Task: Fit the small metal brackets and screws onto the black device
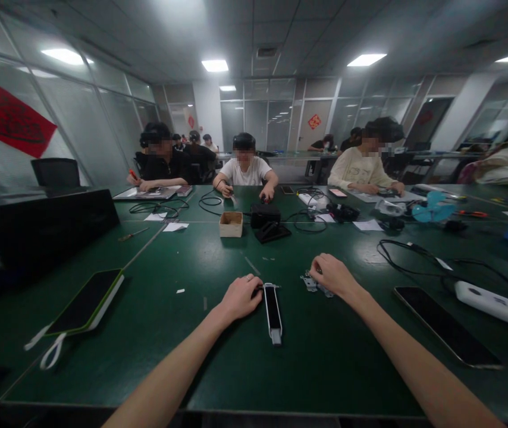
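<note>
My left hand (242, 296) rests on the green table with its fingers curled closed, beside the upper end of a narrow black device with a white frame (273, 312). A small dark piece shows at those fingertips, too small to name. Across from it, my right hand (332, 273) is bent down with fingers pinched together over a little heap of small grey metal parts (311, 284). Its fingertips are partly hidden, so what they hold cannot be made out. The narrow device lies flat between my hands, its light grey end toward me.
A phone in a green-edged case (87, 302) lies at left, a dark phone (448, 326) at right near a white power strip (499, 304). Ahead are a small open box (231, 224), a black stand (272, 232) and cables. Several people sit across the table (147, 368).
</note>
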### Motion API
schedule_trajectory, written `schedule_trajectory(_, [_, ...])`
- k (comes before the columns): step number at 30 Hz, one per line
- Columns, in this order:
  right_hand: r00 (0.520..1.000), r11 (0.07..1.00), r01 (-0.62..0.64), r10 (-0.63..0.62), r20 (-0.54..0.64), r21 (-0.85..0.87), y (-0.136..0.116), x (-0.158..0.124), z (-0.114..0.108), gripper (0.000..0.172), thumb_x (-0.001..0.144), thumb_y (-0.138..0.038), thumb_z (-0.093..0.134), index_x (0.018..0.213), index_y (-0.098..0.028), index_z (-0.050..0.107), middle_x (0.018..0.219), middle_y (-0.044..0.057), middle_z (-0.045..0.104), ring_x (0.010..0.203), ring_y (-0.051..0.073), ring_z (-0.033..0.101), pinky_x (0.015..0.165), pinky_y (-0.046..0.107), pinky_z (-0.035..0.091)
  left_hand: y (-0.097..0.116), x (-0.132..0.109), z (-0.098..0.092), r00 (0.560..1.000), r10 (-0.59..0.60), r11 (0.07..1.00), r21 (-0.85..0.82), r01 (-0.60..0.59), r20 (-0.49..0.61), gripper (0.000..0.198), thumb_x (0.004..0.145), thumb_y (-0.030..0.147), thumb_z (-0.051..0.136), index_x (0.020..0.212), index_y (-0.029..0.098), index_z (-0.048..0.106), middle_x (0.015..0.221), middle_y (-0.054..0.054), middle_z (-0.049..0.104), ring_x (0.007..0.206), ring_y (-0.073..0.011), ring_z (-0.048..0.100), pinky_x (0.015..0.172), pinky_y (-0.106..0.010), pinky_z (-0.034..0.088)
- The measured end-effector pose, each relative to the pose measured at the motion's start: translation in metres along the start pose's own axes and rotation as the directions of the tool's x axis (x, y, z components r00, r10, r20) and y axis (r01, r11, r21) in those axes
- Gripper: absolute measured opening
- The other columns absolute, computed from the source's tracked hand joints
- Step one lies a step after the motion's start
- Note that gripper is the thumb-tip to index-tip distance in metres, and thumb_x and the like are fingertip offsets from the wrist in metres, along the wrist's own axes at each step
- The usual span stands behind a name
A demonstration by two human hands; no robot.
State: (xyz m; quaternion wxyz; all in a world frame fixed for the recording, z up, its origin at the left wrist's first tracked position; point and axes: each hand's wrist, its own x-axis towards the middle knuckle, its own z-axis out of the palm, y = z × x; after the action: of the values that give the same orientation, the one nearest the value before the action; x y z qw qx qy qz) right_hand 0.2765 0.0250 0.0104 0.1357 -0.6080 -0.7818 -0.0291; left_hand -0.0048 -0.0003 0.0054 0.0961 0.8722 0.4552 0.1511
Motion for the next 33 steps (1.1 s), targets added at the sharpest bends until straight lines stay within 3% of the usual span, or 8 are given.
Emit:
schedule_trajectory(4, [0.992,0.977,0.127,-0.121,-0.042,0.173,-0.040,-0.010,0.002,0.023,0.089,-0.024,0.039,0.089,-0.016,0.060,0.094,0.010,0.060,0.086,0.020,0.055,0.075,0.031,0.046,0.000,0.000,0.000,1.000,0.010,1.000,0.000,-0.010,-0.012,0.019,0.090,0.024,0.042,0.098,0.019,0.058,0.093,-0.005,0.059,0.083,-0.0178,0.057,0.074,-0.029,0.044])
schedule_trajectory(9, [0.990,0.936,0.129,-0.139,0.005,0.328,-0.071,-0.016,0.013,0.020,0.090,-0.025,0.042,0.089,-0.016,0.060,0.091,0.007,0.062,0.084,0.018,0.057,0.077,0.032,0.048,-0.003,0.000,0.004,0.999,0.032,0.999,0.006,-0.032,-0.043,0.020,0.092,0.024,0.039,0.097,0.019,0.057,0.093,-0.005,0.059,0.082,-0.0174,0.057,0.074,-0.028,0.043])
schedule_trajectory(20, [0.997,0.878,0.054,-0.071,0.017,0.476,-0.073,-0.020,0.017,0.019,0.086,-0.024,0.047,0.086,-0.016,0.063,0.082,0.004,0.063,0.070,0.015,0.056,0.064,0.027,0.045,-0.005,0.001,0.006,0.998,0.044,0.999,0.011,-0.043,-0.054,0.019,0.091,0.022,0.040,0.095,0.019,0.057,0.091,-0.004,0.059,0.080,-0.0169,0.057,0.073,-0.027,0.043])
schedule_trajectory(33, [0.993,0.839,0.108,-0.117,-0.017,0.533,-0.066,-0.017,0.026,0.013,0.083,-0.025,0.052,0.086,-0.017,0.063,0.085,0.003,0.062,0.075,0.015,0.057,0.069,0.029,0.046,-0.006,0.002,0.008,0.997,0.053,0.999,0.017,-0.052,-0.061,0.019,0.091,0.021,0.039,0.096,0.019,0.057,0.091,-0.004,0.059,0.079,-0.0166,0.057,0.071,-0.027,0.043])
